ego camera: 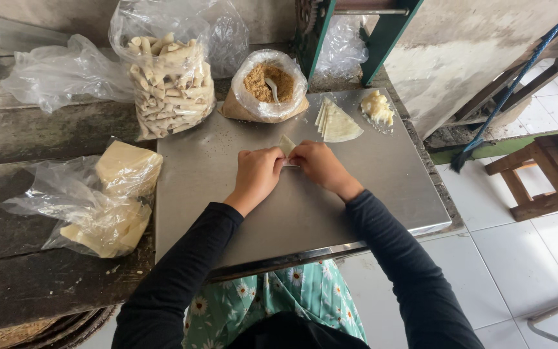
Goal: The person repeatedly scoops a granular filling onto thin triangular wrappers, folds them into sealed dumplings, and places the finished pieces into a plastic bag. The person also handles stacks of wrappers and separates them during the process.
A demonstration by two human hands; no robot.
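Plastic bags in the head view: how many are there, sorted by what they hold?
Bag of rolled pastry sticks: 1
Bag of brown crumb filling with a spoon: 1
Bag of pale wrapper sheets: 1
Empty clear bags: 2
Total: 5

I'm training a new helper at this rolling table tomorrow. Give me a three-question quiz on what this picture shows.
1. True or false: both hands, left hand and right hand, are on the small wrapper piece.
2. What lies in the bag of brown filling? A) a white spoon B) a knife C) nothing
3. Fill in: the stack of triangular wrappers lies on the metal ____.

Key: 1 true; 2 A; 3 tray. The finished rolls stand bagged at the tray's far left corner.
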